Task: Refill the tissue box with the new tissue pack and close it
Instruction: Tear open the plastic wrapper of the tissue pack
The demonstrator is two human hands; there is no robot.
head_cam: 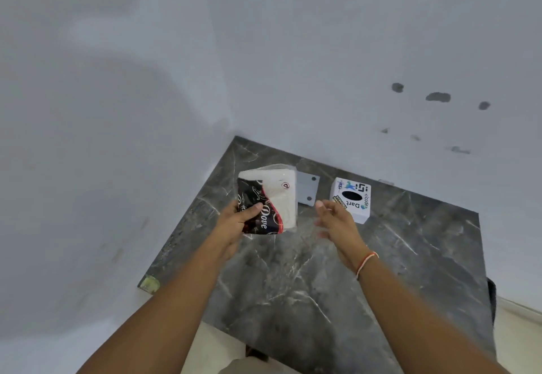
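My left hand (239,221) grips a new tissue pack (269,197), a clear wrapper with a black and red printed band over white tissues, held above the dark marble table (293,271). My right hand (334,221) hovers open just right of the pack, fingers apart and slightly blurred, holding nothing. A white cube-shaped tissue box (352,200) with printed stickers and a dark oval opening on top stands on the table behind my right hand, near the wall. No tissue shows in its opening.
White walls meet in a corner behind the table. A grey metal bracket (307,189) with two holes sits at the back edge between pack and box. The table's left edge runs along the wall; a pale floor shows below its front.
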